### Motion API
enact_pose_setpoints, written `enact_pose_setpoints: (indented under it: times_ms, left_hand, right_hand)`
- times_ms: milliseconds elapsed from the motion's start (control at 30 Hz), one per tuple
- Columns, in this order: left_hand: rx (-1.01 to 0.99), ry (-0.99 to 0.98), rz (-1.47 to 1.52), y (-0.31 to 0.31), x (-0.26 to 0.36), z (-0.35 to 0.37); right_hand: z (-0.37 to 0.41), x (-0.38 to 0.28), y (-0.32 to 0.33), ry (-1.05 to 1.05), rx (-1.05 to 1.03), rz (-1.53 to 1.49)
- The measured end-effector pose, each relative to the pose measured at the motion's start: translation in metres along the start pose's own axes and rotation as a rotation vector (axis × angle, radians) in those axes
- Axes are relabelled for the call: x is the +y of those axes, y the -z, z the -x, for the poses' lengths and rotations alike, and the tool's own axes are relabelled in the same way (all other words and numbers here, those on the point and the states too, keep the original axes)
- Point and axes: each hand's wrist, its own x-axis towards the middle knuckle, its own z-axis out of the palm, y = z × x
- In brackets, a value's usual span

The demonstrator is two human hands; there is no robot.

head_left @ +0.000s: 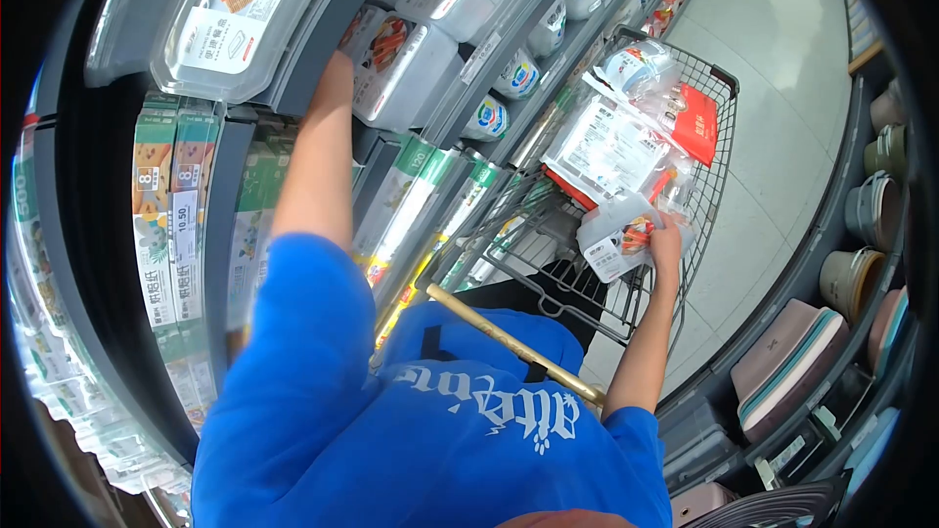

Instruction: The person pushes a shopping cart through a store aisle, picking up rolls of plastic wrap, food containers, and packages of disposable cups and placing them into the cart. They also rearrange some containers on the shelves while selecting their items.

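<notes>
My left hand (339, 66) reaches into a shelf on the left, beside packs of clear plastic food boxes (393, 68); its fingers are hidden at the shelf edge, so its grip cannot be made out. Over the shopping cart (729, 127), my right hand (666, 241) is closed on the edge of a clear plastic food box pack (621, 242) with a printed label. Under and behind that pack, the cart holds a white printed package (608, 145), a red package (693, 123) and a clear round pack (641, 68).
The cart's yellowish handle (509, 340) crosses in front of my body. Another clear box pack (235, 24) lies at the upper left, above upright green-and-white boxes (186, 205). Wrapped bowls (516, 73) line the shelf. Across the tiled aisle (773, 49), a shelf holds containers (849, 279) and bins (787, 362).
</notes>
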Motion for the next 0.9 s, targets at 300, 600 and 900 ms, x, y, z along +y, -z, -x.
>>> enact_pose_setpoints:
  times_ms: [300, 600, 900]
  left_hand:
    - [-0.961, -0.849, -0.217, 0.08, -0.125, 0.316]
    - [-0.788, 0.56, -0.583, 0.101, -0.239, 0.384]
    - [-1.069, -0.345, 0.256, 0.149, -0.066, 0.348]
  right_hand:
    - [0.012, -0.024, 0.013, 0.156, -0.252, 0.039]
    - [0.052, -0.069, 0.016, 0.203, -0.058, 0.17]
    - [0.125, -0.289, 0.101, 0.33, -0.255, -0.5]
